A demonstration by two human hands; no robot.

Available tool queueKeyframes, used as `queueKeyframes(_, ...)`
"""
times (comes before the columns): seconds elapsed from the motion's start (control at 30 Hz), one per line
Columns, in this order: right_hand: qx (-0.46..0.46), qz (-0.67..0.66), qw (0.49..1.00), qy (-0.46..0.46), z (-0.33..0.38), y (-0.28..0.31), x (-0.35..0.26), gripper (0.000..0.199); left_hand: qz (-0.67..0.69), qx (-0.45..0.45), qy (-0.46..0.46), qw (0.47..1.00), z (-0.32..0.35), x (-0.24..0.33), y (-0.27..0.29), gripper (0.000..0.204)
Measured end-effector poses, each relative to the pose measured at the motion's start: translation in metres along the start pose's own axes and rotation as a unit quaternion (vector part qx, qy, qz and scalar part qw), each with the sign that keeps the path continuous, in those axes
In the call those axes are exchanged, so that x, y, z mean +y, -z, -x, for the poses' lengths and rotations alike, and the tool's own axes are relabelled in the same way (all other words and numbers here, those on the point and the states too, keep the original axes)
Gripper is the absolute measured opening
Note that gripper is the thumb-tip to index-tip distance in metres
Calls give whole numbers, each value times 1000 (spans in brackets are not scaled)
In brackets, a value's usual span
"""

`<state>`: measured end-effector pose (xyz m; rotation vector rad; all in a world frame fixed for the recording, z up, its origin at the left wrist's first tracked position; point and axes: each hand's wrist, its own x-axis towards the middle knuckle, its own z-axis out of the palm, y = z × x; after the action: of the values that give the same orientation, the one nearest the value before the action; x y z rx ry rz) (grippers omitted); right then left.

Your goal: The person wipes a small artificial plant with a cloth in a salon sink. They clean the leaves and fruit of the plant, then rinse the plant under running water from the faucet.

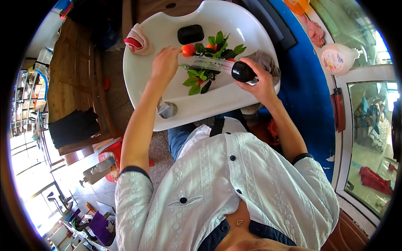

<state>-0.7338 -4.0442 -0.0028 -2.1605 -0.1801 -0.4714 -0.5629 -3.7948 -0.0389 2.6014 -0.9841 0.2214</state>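
Observation:
My left hand holds a small orange fruit at the fingertips, over a white wash basin. My right hand grips a black spray head that sends water leftward onto a bunch of orange fruits with green leaves lying in the basin. A black block rests at the basin's far side. The drain sits at the near side.
A pink cloth hangs on the basin's left rim, a grey cloth on the right. A white pump bottle stands on a blue surface at the right. A wooden bench with dark cloth is at the left.

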Motion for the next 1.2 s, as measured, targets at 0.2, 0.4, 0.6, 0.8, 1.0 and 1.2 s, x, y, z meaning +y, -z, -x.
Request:
queueKeyframes(0.2,20,37,999,-5,3,-12,5,57,-101,-116,-9,988,-49,-23,-94,35)
queueKeyframes(0.4,42,32,998,-36,4,-14,9,57,-18,-224,71,972,-52,-14,-135,40)
queueKeyframes(0.6,63,-2,995,-72,5,-23,21,54,163,-23,61,985,-53,-13,-142,38)
queueKeyframes(0.8,64,-29,994,-87,-5,-35,24,53,242,67,90,964,-48,-2,-142,40)
queueKeyframes(1.0,82,-40,990,-105,-4,-36,22,53,384,37,288,876,-40,13,-144,39)
queueKeyframes(1.2,115,-9,987,-108,-3,-37,38,52,420,-29,321,848,-41,-2,-147,33)
